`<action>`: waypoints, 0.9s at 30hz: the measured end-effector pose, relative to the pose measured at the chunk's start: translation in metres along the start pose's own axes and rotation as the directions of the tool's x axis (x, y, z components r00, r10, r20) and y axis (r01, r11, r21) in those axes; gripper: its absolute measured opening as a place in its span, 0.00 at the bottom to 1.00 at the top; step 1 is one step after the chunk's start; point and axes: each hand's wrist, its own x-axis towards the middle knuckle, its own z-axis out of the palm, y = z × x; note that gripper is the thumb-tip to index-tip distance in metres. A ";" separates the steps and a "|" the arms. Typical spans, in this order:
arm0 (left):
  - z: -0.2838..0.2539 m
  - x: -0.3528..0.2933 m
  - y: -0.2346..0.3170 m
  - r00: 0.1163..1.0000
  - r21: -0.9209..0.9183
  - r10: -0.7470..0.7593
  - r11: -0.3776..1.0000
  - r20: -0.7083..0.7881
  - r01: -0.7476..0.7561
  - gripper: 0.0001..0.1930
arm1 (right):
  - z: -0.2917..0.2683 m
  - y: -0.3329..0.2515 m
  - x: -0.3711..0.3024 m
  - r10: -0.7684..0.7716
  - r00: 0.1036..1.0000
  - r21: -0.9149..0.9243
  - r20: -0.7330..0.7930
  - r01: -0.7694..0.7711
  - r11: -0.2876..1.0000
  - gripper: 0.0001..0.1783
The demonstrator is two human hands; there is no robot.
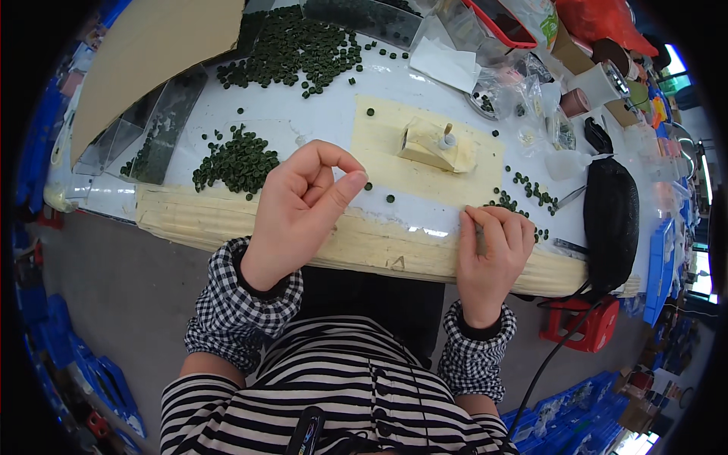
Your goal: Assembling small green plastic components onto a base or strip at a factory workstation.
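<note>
My left hand (pixel 299 208) hovers over the table's near edge, its thumb and forefinger drawn together in a pinch. Whatever lies between those fingertips is too small or hidden to make out. Just beyond the thumb tip is a small dark green disc (pixel 368 186), and another green disc (pixel 390 199) lies a little to its right. Over the same edge, farther right, my right hand (pixel 494 246) is also closed in a pinch with its contents hidden. Between the hands and farther back, a cream tape-wrapped block (pixel 438 144) with a short upright peg (pixel 448 136) sits on a yellowish sheet (pixel 371 140).
Heaps of green discs lie at the left (pixel 236 161) and far back (pixel 296 49); a smaller scatter (pixel 535 189) lies right. A cardboard sheet (pixel 152 61) covers the far left. A black wrapped tool (pixel 610 220) with a cable lies at right, near tweezers (pixel 570 197) and plastic bags.
</note>
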 end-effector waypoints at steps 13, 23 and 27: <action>-0.010 -0.002 -0.002 0.867 -0.973 -0.479 0.100 0.137 0.209 0.14 | 0.003 -0.010 -0.001 -0.035 0.994 0.250 -0.104 0.061 0.966 0.10; 0.013 -0.012 0.002 0.902 -0.813 -0.353 0.429 0.250 0.393 0.21 | 0.001 -0.023 0.000 -0.028 0.997 0.404 -0.076 0.056 0.913 0.12; 0.016 -0.014 0.003 0.889 -0.795 -0.368 0.433 0.273 0.424 0.20 | 0.002 -0.028 0.001 -0.017 0.999 0.509 -0.032 0.031 0.860 0.12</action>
